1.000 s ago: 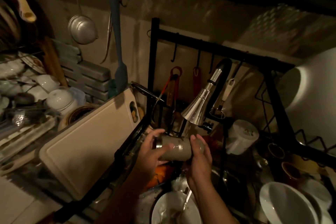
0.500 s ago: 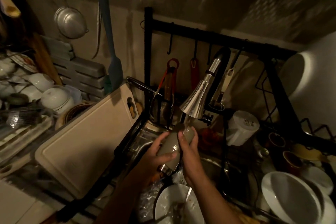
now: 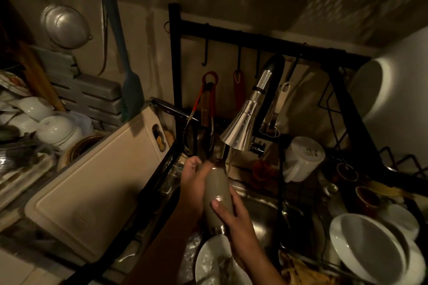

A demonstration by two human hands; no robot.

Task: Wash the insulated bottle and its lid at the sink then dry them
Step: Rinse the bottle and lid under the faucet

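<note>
Left hand (image 3: pixel 194 180) grips the upper part of the bottle (image 3: pixel 216 190). Right hand (image 3: pixel 236 217) grips the lower part, thumb across the front. One bottle, near upright over the sink (image 3: pixel 261 210), its top just under the faucet head (image 3: pixel 240 129). Body is matte grey-beige with a metal band at the lower end and a dark top end. Tight on the left: black rack post (image 3: pixel 175 76), then one cutting board (image 3: pixel 92 185). One plate (image 3: pixel 213 264) sits right below the bottle. Open basin to the right of the hands. One white jug (image 3: pixel 303 157) is near the faucet.
</note>
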